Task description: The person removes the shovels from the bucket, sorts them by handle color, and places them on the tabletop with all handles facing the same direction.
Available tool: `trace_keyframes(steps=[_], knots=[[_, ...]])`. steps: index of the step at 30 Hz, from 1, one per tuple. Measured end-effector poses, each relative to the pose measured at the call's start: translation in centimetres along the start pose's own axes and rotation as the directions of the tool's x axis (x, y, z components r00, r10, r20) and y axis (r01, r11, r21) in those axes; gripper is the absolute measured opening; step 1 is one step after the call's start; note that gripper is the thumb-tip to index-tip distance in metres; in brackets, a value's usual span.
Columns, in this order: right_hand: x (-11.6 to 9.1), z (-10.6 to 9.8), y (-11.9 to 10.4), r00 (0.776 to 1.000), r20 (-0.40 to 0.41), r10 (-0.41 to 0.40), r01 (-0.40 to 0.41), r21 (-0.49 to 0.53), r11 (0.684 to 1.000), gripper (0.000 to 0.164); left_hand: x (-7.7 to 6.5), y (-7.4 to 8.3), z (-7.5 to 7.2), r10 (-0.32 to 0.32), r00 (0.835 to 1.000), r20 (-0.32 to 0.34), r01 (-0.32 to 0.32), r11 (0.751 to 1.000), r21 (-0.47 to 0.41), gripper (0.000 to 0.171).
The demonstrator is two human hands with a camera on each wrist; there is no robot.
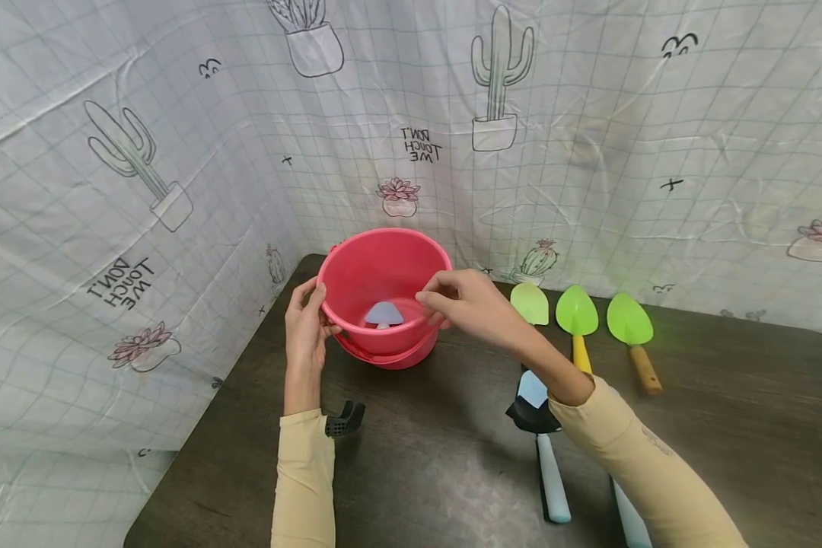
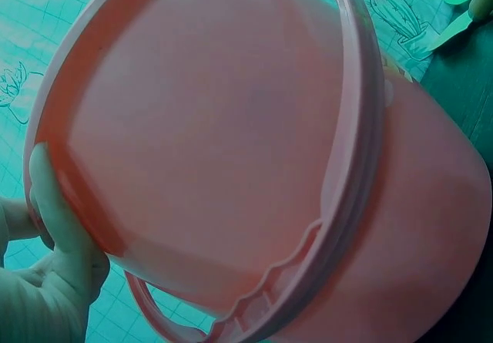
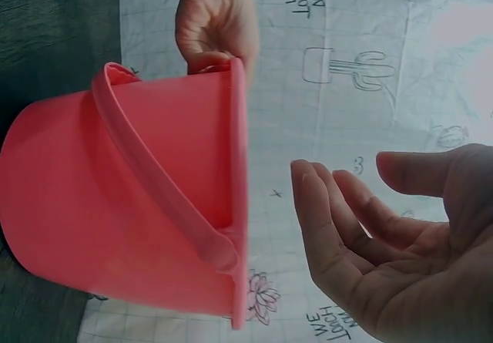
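A pink bucket [image 1: 411,354] stands on the dark table, its handle hanging down against the near side. My left hand [image 1: 306,327] grips the bucket's left rim, thumb on the inside and fingers outside. Inside, near the bottom, a blue-grey pointed blade [image 1: 383,313] shows with part of a pale stem; the near rim hides the rest. Above the bucket's right rim is my right hand [image 1: 466,301]. Its fingers are loosely bent and hold nothing; in the right wrist view a gap separates thumb [image 3: 412,172] and fingertips, apart from the bucket [image 3: 154,220].
Green-bladed trowels lie at the back right: one blade [image 1: 529,303], one trowel with a yellow handle [image 1: 580,352], one with a wooden handle [image 1: 644,369]. Nearer is a black-headed tool with a light-blue handle [image 1: 553,479]. My right sleeve partly covers another blue handle [image 1: 632,517]. Printed cloth [image 1: 589,190] hangs behind.
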State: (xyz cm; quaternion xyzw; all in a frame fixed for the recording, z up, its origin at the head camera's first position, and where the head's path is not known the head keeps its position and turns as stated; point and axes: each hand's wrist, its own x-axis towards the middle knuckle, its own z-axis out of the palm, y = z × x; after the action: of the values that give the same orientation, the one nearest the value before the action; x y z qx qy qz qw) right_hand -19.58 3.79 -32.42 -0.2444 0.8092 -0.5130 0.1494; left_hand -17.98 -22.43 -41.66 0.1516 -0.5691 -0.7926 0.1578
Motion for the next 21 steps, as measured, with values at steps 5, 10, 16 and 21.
trace_keyframes(steps=[5, 10, 16, 21], knots=[[1.2, 0.8, 0.1, 1.0, -0.02, -0.013, 0.013, -0.003, 1.0, 0.017, 0.0, 0.0, -0.1, -0.001, 1.0, 0.003, 0.001, 1.0, 0.008, 0.039], [2.2, 1.6, 0.0, 0.999, -0.034, -0.035, 0.033, -0.056, 0.998, 0.016, 0.1, -0.1, -0.2, 0.007, 1.0, 0.01, -0.007, 1.0, 0.003, 0.039], [3.6, 2.8, -0.3, 0.996, -0.04, -0.074, 0.067, -0.148, 0.987, 0.015, 0.1, -0.2, -0.2, 0.013, 1.0, 0.008, -0.013, 1.0, 0.013, 0.04], [4.7, 3.4, -0.5, 0.997, -0.001, -0.074, 0.072, -0.198, 0.978, 0.015, 0.2, -0.2, -0.2, 0.008, 1.0, 0.008, -0.009, 1.0, 0.021, 0.041]])
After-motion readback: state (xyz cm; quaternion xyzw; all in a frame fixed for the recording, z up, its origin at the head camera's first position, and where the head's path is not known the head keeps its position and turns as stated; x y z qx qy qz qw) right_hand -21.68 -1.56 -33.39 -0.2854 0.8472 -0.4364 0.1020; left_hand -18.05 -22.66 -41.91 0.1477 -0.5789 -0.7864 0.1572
